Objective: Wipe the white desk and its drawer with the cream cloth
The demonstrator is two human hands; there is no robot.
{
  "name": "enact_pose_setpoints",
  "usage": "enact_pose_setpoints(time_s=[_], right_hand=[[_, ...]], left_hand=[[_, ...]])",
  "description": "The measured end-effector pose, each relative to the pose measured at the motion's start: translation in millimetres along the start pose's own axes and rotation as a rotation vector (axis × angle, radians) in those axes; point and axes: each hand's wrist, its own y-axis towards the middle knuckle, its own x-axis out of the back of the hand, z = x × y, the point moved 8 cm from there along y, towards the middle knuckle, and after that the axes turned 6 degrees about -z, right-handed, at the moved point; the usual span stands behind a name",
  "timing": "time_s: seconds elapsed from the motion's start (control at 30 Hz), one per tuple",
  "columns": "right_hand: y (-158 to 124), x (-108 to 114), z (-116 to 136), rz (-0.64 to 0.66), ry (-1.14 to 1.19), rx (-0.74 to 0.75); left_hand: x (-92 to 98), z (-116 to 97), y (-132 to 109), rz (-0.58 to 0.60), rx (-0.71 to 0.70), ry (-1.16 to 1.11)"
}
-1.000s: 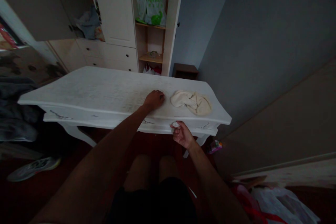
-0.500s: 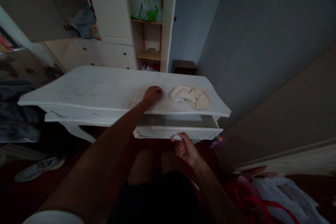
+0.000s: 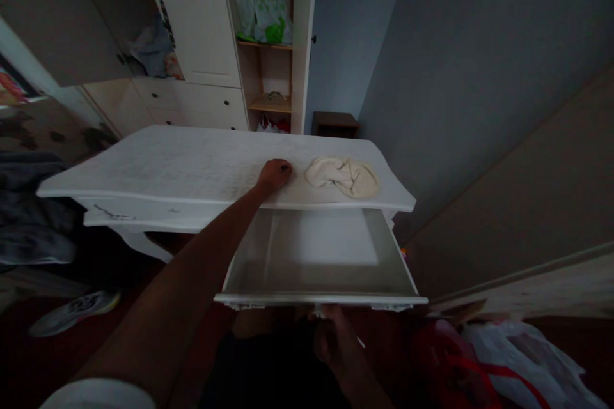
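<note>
A white desk [image 3: 192, 160] with a smudged top stands before me, its drawer [image 3: 326, 249] pulled far out and bare inside. My right hand [image 3: 338, 339] is below the drawer front, fingers closed on the drawer knob [image 3: 318, 312], which the front edge partly hides. On the desktop rests my left hand [image 3: 275, 176], curled into a fist; a small dark spot shows at its thumb side, and what it holds, if anything, I cannot make out. Just right of that fist lies a crumpled cream cloth [image 3: 343, 176].
Behind the desk is a white wardrobe [image 3: 201, 19] with plastic bags [image 3: 271, 13] on a shelf. A small brown stand [image 3: 334, 123] is by the grey wall. A shoe [image 3: 74, 313] lies on the floor at left; a red bag [image 3: 441, 358] and a white plastic bag [image 3: 522, 351] are at right.
My right hand has drawn the drawer much farther out toward me, from slightly open to nearly its full depth. My left hand has stayed on the desktop.
</note>
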Motion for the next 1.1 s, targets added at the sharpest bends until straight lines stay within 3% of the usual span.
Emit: enact_pose_setpoints(time_s=[0.07, 0.27, 0.4, 0.63, 0.77, 0.87, 0.93, 1.0, 1.1], right_hand=[[-3.7, 10.3, -19.7, -0.051, -0.022, 0.004], [-2.1, 26.2, -67.0, 0.063, -0.173, -0.004], [-4.3, 29.7, -67.5, 0.071, -0.191, 0.021], [9.1, 11.7, -66.7, 0.102, -0.232, 0.048], [4.9, 9.4, -56.9, 0.118, -0.24, 0.091], [-2.6, 10.7, -48.2, 0.138, -0.246, 0.115], [-6.0, 11.4, -44.5, 0.148, -0.251, 0.125], [-7.6, 11.5, -42.4, 0.154, -0.26, 0.132], [-8.4, 10.6, -39.5, 0.158, -0.277, 0.144]], left_hand=[[-0.6, 0.4, 0.6, -0.001, -0.001, 0.001], [0.2, 0.2, 0.2, -0.004, -0.006, 0.017], [0.1, 1.4, 0.0, -0.006, -0.006, 0.021], [2.3, -5.7, -3.7, 0.009, -0.038, 0.054], [23.9, -12.6, -14.3, -0.135, 0.045, 0.213], [42.1, -31.4, -18.4, -0.319, 0.056, 0.196], [46.3, -53.7, -15.6, -0.382, 0.021, 0.136], [42.4, -83.8, -9.0, -0.361, -0.046, 0.089], [22.0, -139.8, -0.6, -0.192, -0.255, 0.09]])
